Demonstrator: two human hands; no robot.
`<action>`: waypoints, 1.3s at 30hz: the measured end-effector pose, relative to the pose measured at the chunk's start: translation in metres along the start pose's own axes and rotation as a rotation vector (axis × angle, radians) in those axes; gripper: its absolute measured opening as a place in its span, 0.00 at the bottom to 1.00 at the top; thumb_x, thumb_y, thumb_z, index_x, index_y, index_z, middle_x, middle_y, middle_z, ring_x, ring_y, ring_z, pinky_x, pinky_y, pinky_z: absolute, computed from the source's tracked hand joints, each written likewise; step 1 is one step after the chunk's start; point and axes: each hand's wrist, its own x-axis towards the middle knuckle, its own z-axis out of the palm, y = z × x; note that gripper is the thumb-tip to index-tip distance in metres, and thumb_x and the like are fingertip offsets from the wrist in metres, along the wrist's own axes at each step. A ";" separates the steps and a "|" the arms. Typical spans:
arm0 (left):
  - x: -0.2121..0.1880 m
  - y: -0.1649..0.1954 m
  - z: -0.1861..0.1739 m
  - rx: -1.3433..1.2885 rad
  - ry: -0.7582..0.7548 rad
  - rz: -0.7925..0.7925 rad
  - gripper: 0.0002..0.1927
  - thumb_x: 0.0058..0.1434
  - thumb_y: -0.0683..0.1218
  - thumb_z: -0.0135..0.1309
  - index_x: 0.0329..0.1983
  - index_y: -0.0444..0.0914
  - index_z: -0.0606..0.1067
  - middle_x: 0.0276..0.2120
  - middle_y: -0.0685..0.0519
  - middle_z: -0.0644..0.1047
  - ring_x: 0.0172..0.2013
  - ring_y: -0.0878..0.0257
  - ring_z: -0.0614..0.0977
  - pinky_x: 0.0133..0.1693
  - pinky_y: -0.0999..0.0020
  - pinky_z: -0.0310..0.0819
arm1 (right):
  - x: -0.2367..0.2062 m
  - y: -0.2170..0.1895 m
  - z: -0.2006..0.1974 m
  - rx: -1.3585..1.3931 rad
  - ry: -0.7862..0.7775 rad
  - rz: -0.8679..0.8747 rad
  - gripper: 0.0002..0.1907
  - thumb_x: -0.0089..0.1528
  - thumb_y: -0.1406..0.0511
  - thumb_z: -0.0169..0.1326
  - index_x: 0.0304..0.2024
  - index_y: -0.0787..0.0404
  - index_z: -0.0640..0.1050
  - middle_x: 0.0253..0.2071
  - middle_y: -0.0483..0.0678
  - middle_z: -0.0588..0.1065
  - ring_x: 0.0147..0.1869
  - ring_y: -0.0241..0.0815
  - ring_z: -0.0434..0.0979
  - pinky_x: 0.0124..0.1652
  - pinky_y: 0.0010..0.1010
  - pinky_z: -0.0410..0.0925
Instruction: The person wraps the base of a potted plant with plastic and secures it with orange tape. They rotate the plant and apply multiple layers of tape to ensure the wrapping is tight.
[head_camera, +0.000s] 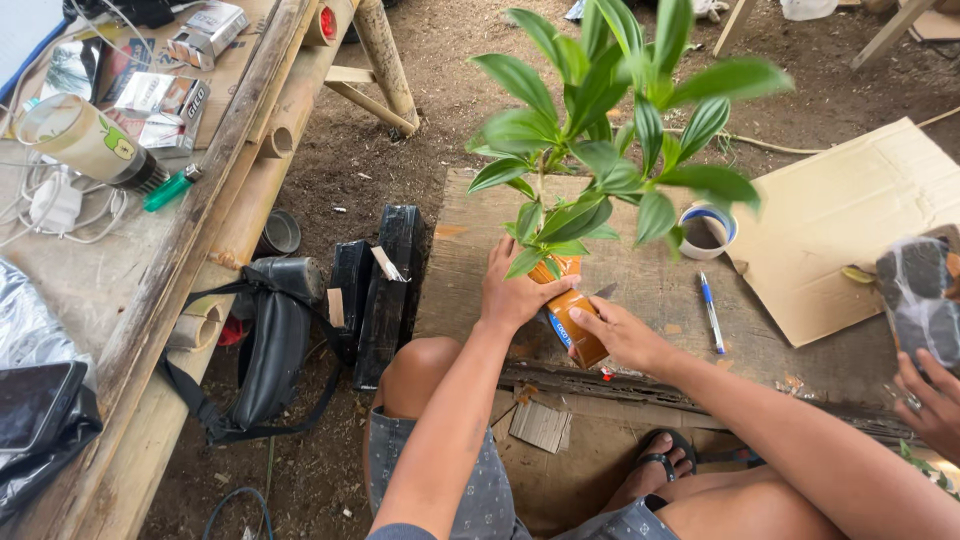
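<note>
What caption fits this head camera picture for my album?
Left hand and right hand hold an orange container with a leafy plant over a wooden board.

Weathered wooden board (640, 290) sits on the dirt floor (330, 180), with a blue pen (711, 312), tape roll (705, 230) and cardboard sheet (850, 220) lying on it.

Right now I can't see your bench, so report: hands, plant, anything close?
Left hand steadies leafy plant. Right hand on orange carton. Blue pen, tape roll nearby.

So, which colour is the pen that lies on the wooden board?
Blue and white; the pen shows in the head view, right of the right hand.
</note>
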 end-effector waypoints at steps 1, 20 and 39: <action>-0.002 -0.001 0.001 -0.014 0.004 -0.002 0.42 0.45 0.68 0.66 0.59 0.42 0.73 0.58 0.42 0.73 0.62 0.42 0.71 0.64 0.50 0.64 | 0.002 0.000 0.000 0.009 0.016 0.062 0.23 0.68 0.49 0.45 0.48 0.62 0.73 0.35 0.54 0.80 0.35 0.41 0.82 0.35 0.33 0.75; -0.001 -0.006 -0.003 0.020 -0.016 0.066 0.47 0.41 0.68 0.70 0.62 0.44 0.73 0.65 0.41 0.68 0.67 0.40 0.64 0.64 0.48 0.59 | -0.025 -0.004 -0.005 -0.143 -0.046 0.041 0.24 0.67 0.49 0.46 0.58 0.55 0.72 0.47 0.39 0.76 0.50 0.29 0.71 0.51 0.26 0.65; -0.115 0.020 0.049 -0.588 0.247 -0.144 0.26 0.63 0.52 0.61 0.57 0.34 0.68 0.49 0.44 0.70 0.52 0.51 0.73 0.57 0.59 0.65 | -0.007 0.010 -0.033 -0.221 0.087 0.238 0.27 0.70 0.49 0.40 0.53 0.62 0.77 0.44 0.54 0.82 0.46 0.47 0.84 0.46 0.37 0.75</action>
